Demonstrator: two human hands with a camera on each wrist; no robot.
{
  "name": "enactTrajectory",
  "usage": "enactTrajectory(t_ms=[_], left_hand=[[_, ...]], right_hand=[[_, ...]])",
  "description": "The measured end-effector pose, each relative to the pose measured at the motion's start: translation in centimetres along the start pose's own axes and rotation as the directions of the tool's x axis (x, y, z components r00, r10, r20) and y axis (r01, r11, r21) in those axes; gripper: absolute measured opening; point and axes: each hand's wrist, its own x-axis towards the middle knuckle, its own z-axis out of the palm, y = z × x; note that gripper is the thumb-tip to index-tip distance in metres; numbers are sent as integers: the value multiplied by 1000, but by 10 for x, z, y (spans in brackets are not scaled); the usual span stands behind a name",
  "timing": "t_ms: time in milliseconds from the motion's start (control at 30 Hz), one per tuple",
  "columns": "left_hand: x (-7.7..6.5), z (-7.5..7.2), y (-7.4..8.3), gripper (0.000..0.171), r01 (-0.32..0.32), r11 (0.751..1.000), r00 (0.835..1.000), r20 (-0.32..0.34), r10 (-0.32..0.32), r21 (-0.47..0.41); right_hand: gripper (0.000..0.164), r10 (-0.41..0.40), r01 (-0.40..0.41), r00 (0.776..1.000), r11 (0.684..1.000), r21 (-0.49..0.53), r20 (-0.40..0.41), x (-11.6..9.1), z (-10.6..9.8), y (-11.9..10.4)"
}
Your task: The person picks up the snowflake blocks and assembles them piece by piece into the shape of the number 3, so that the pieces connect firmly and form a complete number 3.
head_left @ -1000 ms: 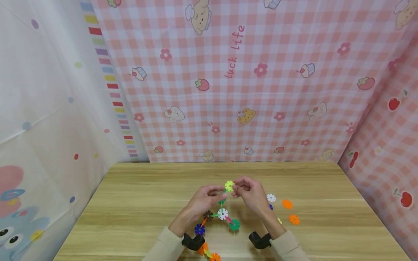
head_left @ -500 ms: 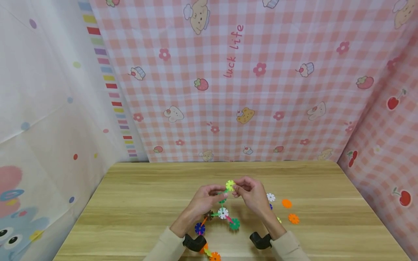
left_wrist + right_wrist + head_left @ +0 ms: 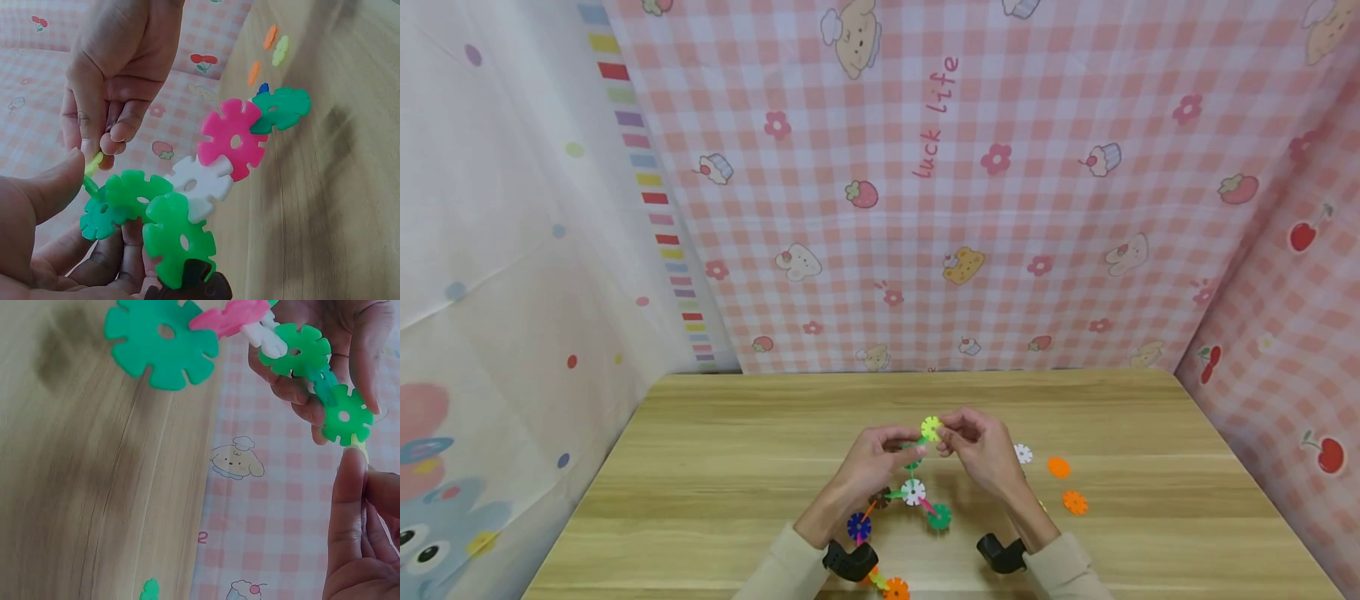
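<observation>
My right hand [image 3: 977, 443] pinches a yellow notched plastic disc [image 3: 931, 428] between thumb and fingers. That disc meets a green disc [image 3: 348, 416] at the end of a linked chain. My left hand [image 3: 874, 457] holds this end of the chain, its thumb and fingers around the green discs. Farther along hang a white disc [image 3: 913, 492], a pink disc [image 3: 215, 140] and a darker green disc [image 3: 939, 517]. Another branch runs through a brown disc [image 3: 882, 497] and a blue disc [image 3: 859, 526] to an orange disc [image 3: 896, 590] near the lower frame edge. My left wrist partly hides that branch.
Loose discs lie on the wooden table [image 3: 737, 483] right of my right hand: a white one [image 3: 1023, 453], an orange one [image 3: 1059, 467] and a second orange one [image 3: 1075, 502]. A checked cloth [image 3: 880, 225] hangs behind the table.
Both hands and the chain shift very slightly to the right, with the same grip. A loose blue disc beside my right wrist is now hidden behind it in the head view.
</observation>
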Motion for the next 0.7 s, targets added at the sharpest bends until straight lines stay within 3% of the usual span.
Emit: enactTrajectory(t_ms=[233,400,700], left_hand=[[-1,4,2,33,-24,1000,1000,-20,24,15],[0,3,1,34,-22,1000,1000,-8,22,21],[5,-8,-1,41,52,998,998,40,-53,20]], right_hand=[[10,-19,19,1000,1000,-10,-16,-3,2,2],[11,16,-15,1000,1000,18,-19,-4,2,6],[25,63,-62,996,998,-16,61,-4,-9,12]])
